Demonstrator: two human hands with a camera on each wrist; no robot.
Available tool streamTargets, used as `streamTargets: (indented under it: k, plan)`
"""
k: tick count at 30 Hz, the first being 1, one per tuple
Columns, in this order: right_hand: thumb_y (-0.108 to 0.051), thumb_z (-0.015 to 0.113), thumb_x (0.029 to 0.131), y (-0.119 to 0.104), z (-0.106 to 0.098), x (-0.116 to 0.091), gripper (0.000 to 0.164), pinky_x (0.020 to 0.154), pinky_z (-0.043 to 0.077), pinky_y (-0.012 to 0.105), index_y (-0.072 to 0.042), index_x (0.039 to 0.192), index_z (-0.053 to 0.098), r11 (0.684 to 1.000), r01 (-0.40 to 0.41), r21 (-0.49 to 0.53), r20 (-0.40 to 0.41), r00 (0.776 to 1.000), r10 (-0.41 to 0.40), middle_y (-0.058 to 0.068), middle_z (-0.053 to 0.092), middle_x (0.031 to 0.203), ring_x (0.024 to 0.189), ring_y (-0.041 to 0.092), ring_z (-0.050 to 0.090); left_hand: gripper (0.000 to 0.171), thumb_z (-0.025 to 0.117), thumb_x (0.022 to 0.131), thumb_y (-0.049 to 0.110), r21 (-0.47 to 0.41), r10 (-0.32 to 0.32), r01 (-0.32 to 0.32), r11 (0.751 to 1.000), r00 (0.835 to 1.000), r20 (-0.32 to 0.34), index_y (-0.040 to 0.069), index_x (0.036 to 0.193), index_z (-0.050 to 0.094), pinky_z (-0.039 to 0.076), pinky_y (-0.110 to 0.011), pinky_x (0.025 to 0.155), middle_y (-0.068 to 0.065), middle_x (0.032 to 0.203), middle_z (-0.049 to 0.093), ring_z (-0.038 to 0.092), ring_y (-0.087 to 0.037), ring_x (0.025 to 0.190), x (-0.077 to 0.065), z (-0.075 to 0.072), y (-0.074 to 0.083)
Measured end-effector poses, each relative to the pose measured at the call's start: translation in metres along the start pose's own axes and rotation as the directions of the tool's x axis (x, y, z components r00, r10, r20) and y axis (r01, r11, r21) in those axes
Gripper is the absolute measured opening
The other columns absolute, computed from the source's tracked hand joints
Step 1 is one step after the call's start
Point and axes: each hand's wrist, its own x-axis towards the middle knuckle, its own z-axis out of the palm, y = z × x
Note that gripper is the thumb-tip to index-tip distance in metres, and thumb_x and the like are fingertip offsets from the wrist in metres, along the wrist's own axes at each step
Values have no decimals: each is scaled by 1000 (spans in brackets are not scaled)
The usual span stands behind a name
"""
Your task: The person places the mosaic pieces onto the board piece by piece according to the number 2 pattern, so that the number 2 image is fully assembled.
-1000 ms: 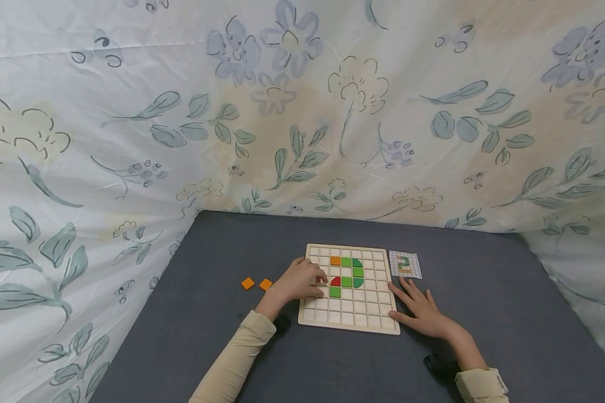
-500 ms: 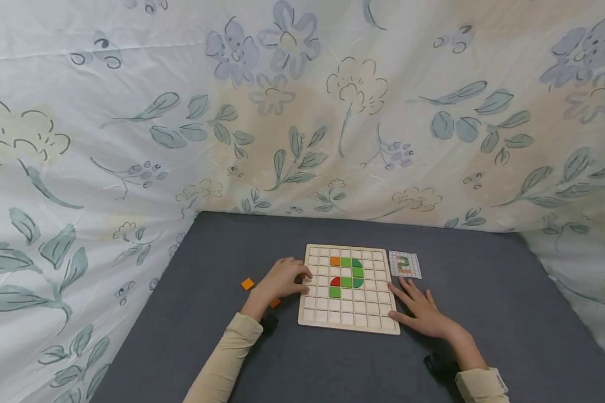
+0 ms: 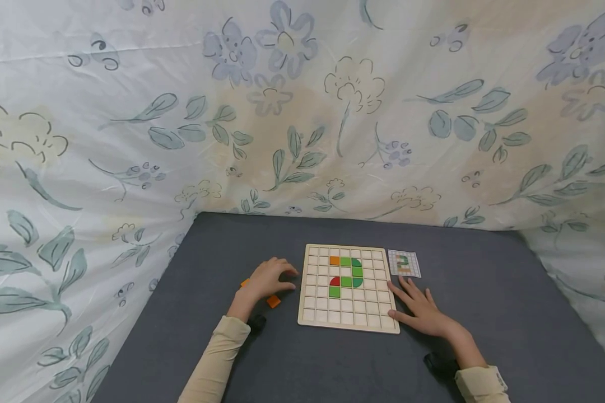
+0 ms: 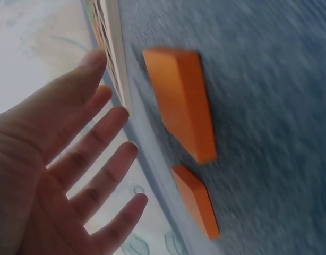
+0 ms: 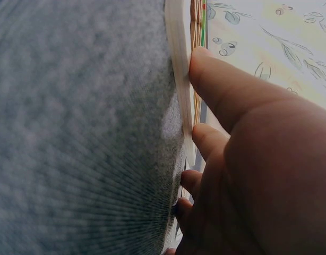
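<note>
A square wooden grid board (image 3: 322,319) lies on the dark table. In its cells sit an orange tile (image 3: 335,261), several green tiles (image 3: 346,281) and a red rounded tile (image 3: 335,281). My left hand (image 3: 268,278) hovers left of the board, holding nothing, with fingers and thumb apart in the left wrist view. Two loose orange tiles are near it: one tile (image 3: 274,301) by the wrist, the other tile (image 3: 244,282) partly hidden behind the hand. My right hand (image 3: 420,309) rests with spread fingers at the board's right edge, thumb and a finger touching it.
A small pattern card (image 3: 404,263) with a coloured grid lies off the board's upper right corner. Floral cloth (image 3: 302,112) hangs behind and beside the dark table (image 3: 333,369). Black straps sit at both wrists.
My left hand has moved left off the board, over the tabletop. One loose orange tile now shows lower and further right, while the other has become partly covered. The right hand stays put.
</note>
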Motion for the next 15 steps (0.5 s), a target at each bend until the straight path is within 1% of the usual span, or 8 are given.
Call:
streamTargets:
  k: [7,9,15]
  plan:
    - [-39,57,90,-5,-1,-2,68,95,-6,74,-18,147,28,999,43,17,-40,998,-42,27,13,150,138,46,2,33,73,79,31,-44,-18,18,999,1000,-1,17,109,68,45,-41,84,1,104,60,53,-21,97,-8,-4,-11]
    - [-38,58,89,-7,-1,-2,68,95,-5,74,-17,147,29,999,38,13,-45,998,-37,29,14,149,137,47,4,34,73,79,31,-44,-26,26,999,1000,-2,16,109,68,45,-41,84,1,104,60,53,-21,97,-10,-5,-14]
    - [-37,59,89,-15,-5,-2,70,97,-5,73,-11,146,29,1000,-9,8,-16,1000,9,29,14,149,135,51,6,34,75,77,29,-55,-43,42,998,999,-15,15,108,69,45,-41,83,1,102,61,53,-20,95,-16,-8,-24]
